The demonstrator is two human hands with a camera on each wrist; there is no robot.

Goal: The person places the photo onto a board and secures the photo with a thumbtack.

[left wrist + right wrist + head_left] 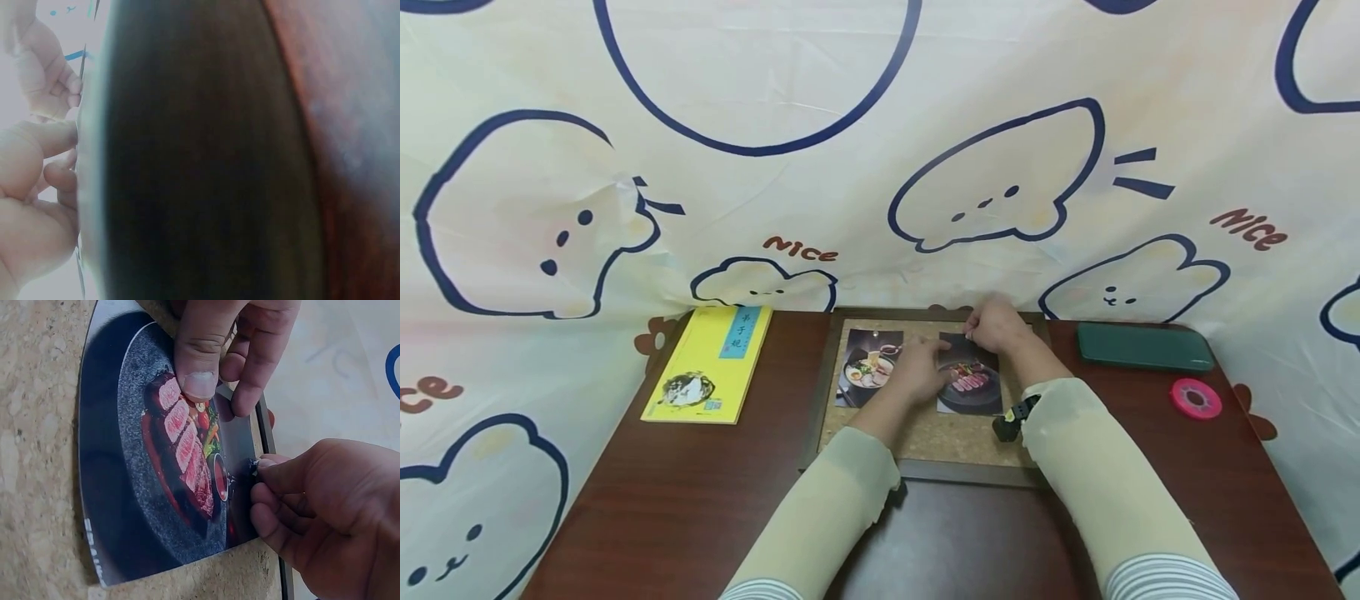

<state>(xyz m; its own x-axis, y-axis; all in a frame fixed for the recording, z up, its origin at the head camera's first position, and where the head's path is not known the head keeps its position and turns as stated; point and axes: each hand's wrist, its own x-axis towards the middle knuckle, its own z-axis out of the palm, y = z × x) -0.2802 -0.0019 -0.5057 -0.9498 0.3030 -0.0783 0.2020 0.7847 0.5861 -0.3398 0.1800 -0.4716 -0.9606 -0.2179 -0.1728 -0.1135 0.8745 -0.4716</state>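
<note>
On the framed corkboard lies a dark photo of sliced steak. My left hand presses on this photo, its thumb flat near the steak and its other fingers near the upper edge. At that edge my right hand pinches a small push pin between thumb and fingers, largely hidden by the fingertips. A second photo, of a noodle bowl, is on the board to the left, with a pin at its top. In the left wrist view the board's frame blocks most of the scene.
A yellow book lies on the brown table left of the board. On the right are a dark green case and a pink ring-shaped item. A patterned cloth stands behind the table.
</note>
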